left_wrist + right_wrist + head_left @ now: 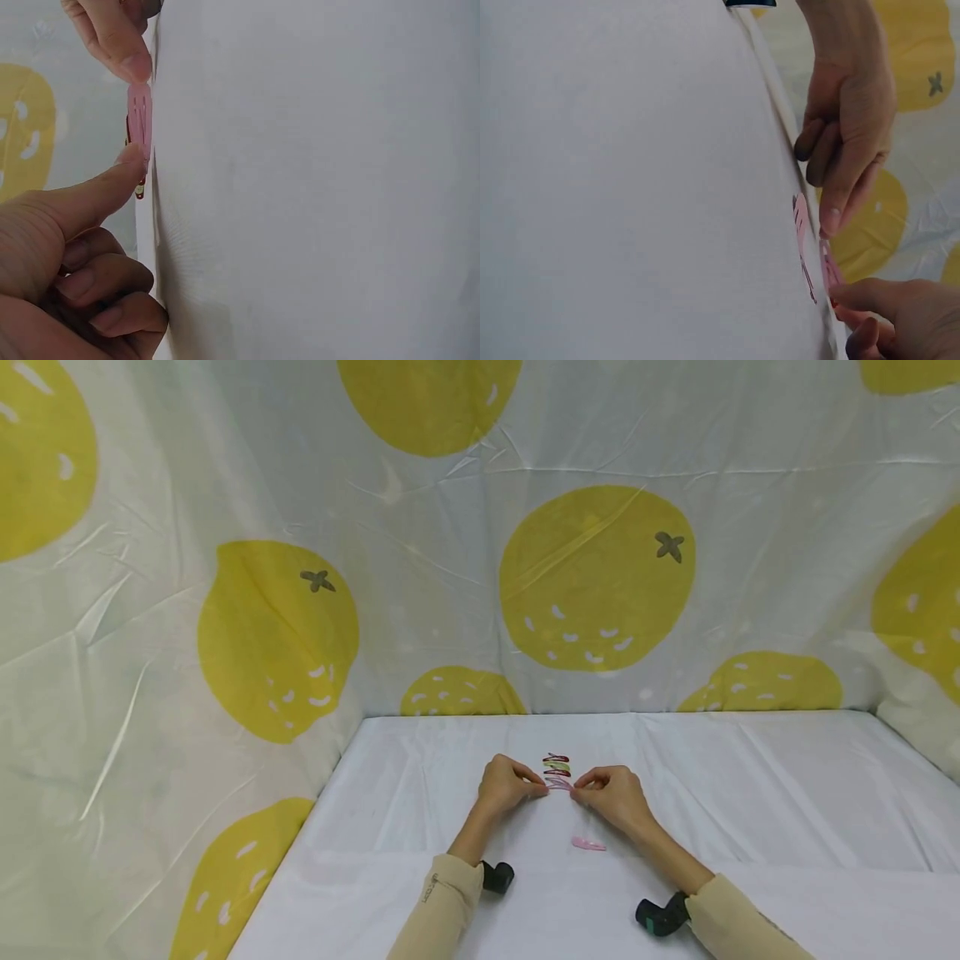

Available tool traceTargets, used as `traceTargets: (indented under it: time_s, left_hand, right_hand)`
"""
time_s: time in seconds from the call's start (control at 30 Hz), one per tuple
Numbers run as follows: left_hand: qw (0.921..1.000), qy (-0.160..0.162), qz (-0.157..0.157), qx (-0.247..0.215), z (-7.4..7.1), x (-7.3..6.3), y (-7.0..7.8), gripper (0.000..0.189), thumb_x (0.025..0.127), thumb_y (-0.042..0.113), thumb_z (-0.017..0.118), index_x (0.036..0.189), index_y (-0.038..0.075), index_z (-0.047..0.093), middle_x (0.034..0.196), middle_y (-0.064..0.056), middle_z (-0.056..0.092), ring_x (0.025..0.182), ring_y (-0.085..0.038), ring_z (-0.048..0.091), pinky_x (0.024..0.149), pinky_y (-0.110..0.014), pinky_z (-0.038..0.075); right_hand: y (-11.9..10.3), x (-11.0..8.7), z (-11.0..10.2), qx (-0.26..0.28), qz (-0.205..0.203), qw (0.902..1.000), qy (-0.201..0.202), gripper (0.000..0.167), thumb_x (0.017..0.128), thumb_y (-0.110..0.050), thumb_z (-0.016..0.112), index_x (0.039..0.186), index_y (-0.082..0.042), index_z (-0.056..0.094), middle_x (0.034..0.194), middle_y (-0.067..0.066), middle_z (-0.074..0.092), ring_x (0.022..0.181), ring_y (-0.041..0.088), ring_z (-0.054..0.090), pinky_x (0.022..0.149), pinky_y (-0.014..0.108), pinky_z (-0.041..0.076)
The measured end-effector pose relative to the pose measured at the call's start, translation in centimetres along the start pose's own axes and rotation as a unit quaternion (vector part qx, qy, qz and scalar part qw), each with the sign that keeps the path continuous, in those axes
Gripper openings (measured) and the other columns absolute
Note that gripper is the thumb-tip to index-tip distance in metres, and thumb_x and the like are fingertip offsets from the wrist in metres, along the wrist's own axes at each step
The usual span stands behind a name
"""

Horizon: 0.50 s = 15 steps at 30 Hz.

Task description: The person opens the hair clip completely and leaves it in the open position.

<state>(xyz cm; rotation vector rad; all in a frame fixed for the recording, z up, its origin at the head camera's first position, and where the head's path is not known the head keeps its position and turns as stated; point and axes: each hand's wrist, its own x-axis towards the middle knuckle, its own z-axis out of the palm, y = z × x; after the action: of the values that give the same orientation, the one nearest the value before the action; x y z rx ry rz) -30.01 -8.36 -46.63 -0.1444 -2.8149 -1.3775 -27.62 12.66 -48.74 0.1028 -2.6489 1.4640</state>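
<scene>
A pink snap hair clip (558, 784) lies at the near end of a short column of hair clips on the white cloth. My left hand (507, 783) pinches one end of it. The fingertips of my right hand (613, 795) pinch the opposite end. In the left wrist view this pink clip (140, 109) spans the space between both hands, partly covering a red and a yellowish clip behind. Just beyond it in the column are a dark red clip (557, 772), a yellow-green clip (557, 766) and another red clip (556, 757).
Another pink hair clip (588, 844) lies on the cloth nearer to me, below the right hand. A white cloth (750, 793) covers the table. A curtain (435, 568) printed with yellow fruit hangs behind it and at the sides.
</scene>
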Motion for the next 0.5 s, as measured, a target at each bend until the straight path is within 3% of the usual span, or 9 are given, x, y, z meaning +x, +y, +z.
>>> traceTargets:
  time_s: [0.13, 0.27, 0.37, 0.5]
  left_hand:
    - [0.9996, -0.004, 0.000, -0.027, -0.7, -1.1, -0.3, 0.010, 0.073, 0.011, 0.093, 0.075, 0.007, 0.084, 0.057, 0.005, 0.057, 0.060, -0.009, 0.041, 0.052, -0.022, 0.030]
    - [0.9983, -0.032, 0.003, -0.048, -1.3, -2.6, -0.6, 0.009, 0.073, 0.008, 0.092, 0.076, 0.006, 0.084, 0.052, 0.006, 0.051, 0.055, -0.008, 0.038, 0.050, -0.022, 0.028]
    - [0.9969, -0.061, 0.006, -0.050, -1.7, -3.8, -0.6, 0.009, 0.074, 0.008, 0.092, 0.078, 0.007, 0.084, 0.050, 0.006, 0.048, 0.052, -0.008, 0.036, 0.048, -0.022, 0.027]
    - [0.9941, -0.095, 0.033, -0.041, -1.9, -4.9, -0.1, 0.008, 0.076, 0.009, 0.091, 0.080, 0.007, 0.084, 0.052, 0.007, 0.048, 0.054, -0.007, 0.036, 0.050, -0.021, 0.028]
  right_hand:
    - [-0.1, -1.3, -1.3, 0.011, 0.017, 0.9995, -0.024, 0.010, 0.082, -0.015, 0.085, 0.089, -0.009, 0.081, 0.062, -0.003, 0.055, 0.062, 0.009, 0.048, 0.056, 0.022, 0.037]
    - [0.0, -3.1, -2.8, 0.012, 0.025, 0.9971, -0.071, 0.012, 0.082, -0.019, 0.086, 0.090, -0.011, 0.082, 0.061, -0.004, 0.052, 0.060, 0.007, 0.046, 0.056, 0.021, 0.036]
    - [0.2, -4.4, -3.4, 0.006, 0.010, 0.9937, -0.112, 0.013, 0.082, -0.023, 0.087, 0.088, -0.013, 0.082, 0.062, -0.005, 0.053, 0.059, 0.005, 0.045, 0.055, 0.020, 0.036]
    - [0.4, -5.4, -3.7, -0.001, -0.035, 0.9896, -0.140, 0.013, 0.078, -0.024, 0.089, 0.084, -0.015, 0.082, 0.063, -0.006, 0.058, 0.061, 0.002, 0.046, 0.057, 0.019, 0.036]
